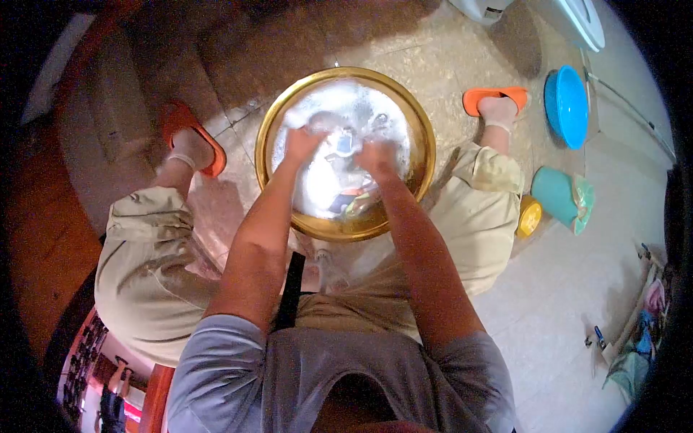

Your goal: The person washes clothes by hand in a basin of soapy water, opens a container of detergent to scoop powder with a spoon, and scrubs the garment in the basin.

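Note:
A round gold-rimmed basin full of white suds stands on the floor between the person's feet. Inside it, on the left, my left hand is closed at the suds; what it grips is hidden by foam and blur. My right hand is on the right side of the basin, blurred, its fingers hard to make out. Pale wet cloth lies between the two hands. Some dark and coloured fabric shows through the foam near the basin's lower edge.
Orange slippers are on both feet. To the right, a blue basin leans by the wall, with a teal bin and a yellow container below it. A white fixture stands at the top.

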`<state>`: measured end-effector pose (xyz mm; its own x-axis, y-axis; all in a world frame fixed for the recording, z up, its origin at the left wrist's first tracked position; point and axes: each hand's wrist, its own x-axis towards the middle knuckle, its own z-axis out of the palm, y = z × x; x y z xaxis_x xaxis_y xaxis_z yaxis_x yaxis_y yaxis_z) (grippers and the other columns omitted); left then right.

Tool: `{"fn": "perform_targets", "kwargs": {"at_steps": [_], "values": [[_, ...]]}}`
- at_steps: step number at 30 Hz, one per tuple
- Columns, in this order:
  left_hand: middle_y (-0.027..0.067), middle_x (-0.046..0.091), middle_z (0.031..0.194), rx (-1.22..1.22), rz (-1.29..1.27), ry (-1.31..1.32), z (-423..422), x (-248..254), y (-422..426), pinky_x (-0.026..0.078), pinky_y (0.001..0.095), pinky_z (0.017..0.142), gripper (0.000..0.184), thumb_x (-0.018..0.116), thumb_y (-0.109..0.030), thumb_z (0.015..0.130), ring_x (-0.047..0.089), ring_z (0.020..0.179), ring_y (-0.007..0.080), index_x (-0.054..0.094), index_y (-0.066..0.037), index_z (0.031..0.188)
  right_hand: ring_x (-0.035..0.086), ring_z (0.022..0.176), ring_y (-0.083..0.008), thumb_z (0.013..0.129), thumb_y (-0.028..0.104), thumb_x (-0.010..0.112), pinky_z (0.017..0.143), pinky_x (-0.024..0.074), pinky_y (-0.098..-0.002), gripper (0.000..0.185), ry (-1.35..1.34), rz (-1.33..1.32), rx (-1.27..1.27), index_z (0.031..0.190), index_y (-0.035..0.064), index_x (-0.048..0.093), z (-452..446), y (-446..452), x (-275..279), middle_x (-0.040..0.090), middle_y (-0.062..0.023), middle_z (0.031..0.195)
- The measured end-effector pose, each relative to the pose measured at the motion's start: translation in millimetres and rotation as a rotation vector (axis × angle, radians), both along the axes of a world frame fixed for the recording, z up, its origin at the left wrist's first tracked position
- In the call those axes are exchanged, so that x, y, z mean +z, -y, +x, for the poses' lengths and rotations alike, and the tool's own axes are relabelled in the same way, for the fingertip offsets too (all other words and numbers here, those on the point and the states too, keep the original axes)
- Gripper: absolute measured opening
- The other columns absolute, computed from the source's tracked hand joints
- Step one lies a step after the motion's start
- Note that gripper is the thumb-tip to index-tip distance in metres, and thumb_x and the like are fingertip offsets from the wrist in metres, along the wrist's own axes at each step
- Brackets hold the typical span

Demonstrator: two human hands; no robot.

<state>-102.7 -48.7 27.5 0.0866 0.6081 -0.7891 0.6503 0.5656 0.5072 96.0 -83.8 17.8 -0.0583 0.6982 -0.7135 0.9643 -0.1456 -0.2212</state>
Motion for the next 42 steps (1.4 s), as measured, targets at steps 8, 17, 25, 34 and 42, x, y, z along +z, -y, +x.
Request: {"fn": "perform_targets", "kwargs": {"at_steps": [8, 17, 25, 34, 42], "values": [[0.0139, 0.062, 0.099, 1.063, -0.532, 1.482, 34, -15, 20, 0.052, 0.0393, 0.071, 0.044, 0.055, -0.040, 0.084, 0.061, 0.083, 0.0289, 0.054, -0.005, 0.113, 0.048, 0.099, -0.0361, 0.065, 0.018, 0.065, 0.084, 0.0442, -0.0430, 0.038, -0.574, 0.696, 0.167, 0.103, 0.0133, 0.062, -58, 49, 126, 0.048, -0.0179, 0.116], [0.0161, 0.058, 0.101, 1.248, -0.156, 1.023, 57, 32, 64, 0.052, 0.0372, 0.077, 0.030, 0.047, -0.020, 0.087, 0.059, 0.088, 0.0242, 0.053, -0.002, 0.110, 0.057, 0.086, -0.0371, 0.073, 0.031, 0.061, 0.077, 0.0455, -0.0450, 0.034, -0.387, 0.592, -0.240, 0.096, 0.0061, 0.060, -38, 30, 85, 0.058, -0.0190, 0.093], [0.0084, 0.063, 0.091, 0.640, 0.073, 0.971, 0, 108, 21, 0.051, 0.0283, 0.071, 0.021, 0.052, -0.003, 0.081, 0.061, 0.080, 0.0163, 0.060, 0.000, 0.100, 0.058, 0.094, -0.0269, 0.078, 0.017, 0.054, 0.087, 0.0430, -0.0356, 0.029, -0.771, 0.382, -0.582, 0.102, 0.0007, 0.059, 6, 40, 120, 0.061, -0.0147, 0.101], [0.0054, 0.063, 0.096, 0.742, 0.313, 0.869, -54, 117, 4, 0.049, 0.0267, 0.070, 0.028, 0.057, -0.005, 0.083, 0.060, 0.084, 0.0141, 0.059, -0.006, 0.110, 0.057, 0.086, -0.0094, 0.085, 0.003, 0.053, 0.075, 0.0457, -0.0245, 0.018, -1.322, 0.422, -0.866, 0.102, 0.0033, 0.053, 34, 49, 165, 0.060, -0.0063, 0.097], [0.0053, 0.062, 0.101, 0.582, 0.470, 0.606, -70, 144, -6, 0.049, 0.0279, 0.073, 0.034, 0.055, -0.008, 0.084, 0.059, 0.086, 0.0146, 0.056, -0.010, 0.118, 0.054, 0.088, -0.0097, 0.085, 0.002, 0.052, 0.080, 0.0437, -0.0256, 0.019, -1.477, 0.508, -0.891, 0.104, 0.0016, 0.051, 12, 45, 234, 0.059, -0.0045, 0.096]]}}
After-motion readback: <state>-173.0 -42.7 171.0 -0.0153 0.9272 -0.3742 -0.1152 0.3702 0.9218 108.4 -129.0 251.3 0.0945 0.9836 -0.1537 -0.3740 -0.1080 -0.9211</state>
